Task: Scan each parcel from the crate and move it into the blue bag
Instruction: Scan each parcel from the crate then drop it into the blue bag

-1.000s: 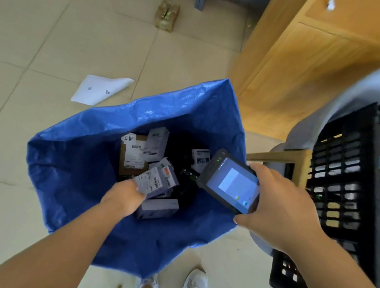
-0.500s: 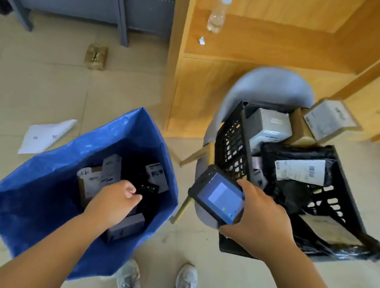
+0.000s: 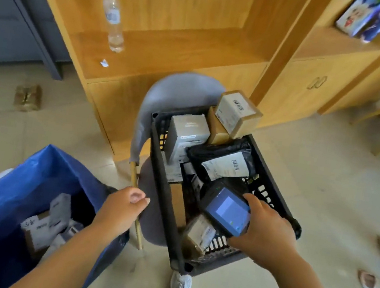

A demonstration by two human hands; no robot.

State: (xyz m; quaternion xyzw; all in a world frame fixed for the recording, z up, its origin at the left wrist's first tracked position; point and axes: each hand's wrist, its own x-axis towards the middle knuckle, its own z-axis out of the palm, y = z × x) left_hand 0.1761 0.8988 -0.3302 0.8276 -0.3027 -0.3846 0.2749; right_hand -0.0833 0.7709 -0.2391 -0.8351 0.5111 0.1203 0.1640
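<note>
I'm looking down at the black slatted plastic crate (image 3: 156, 163), sitting on a grey moulded chair (image 3: 180, 87), and I'll place everything off that crate. My right hand (image 3: 266, 235) is over the crate's near half, fingers wrapped firmly around a dark handheld scanner with a lit blue screen (image 3: 226, 208), screen tilted up toward me. Right beneath the scanner, at the crate's near end, lies a small brown cardboard parcel with a white label (image 3: 198, 236). Further in there's a black plastic mailer bag with a white barcode label (image 3: 225, 164), a grey-white box (image 3: 187, 133) standing on end at the crate's far left, and a brown carton with a barcode sticker (image 3: 237, 114) perched over the far rim.

My left hand (image 3: 124, 208) hangs just left of the crate, fingers curled loosely inward, holding nothing that I can see. Down to the crate's left is the blue woven plastic bag (image 3: 2, 189), mouth open, several labelled boxes (image 3: 46, 225) lying inside. Behind the crate, a clear water bottle with a green cap (image 3: 112, 17) stands on the wooden shelf unit (image 3: 174, 49).
</note>
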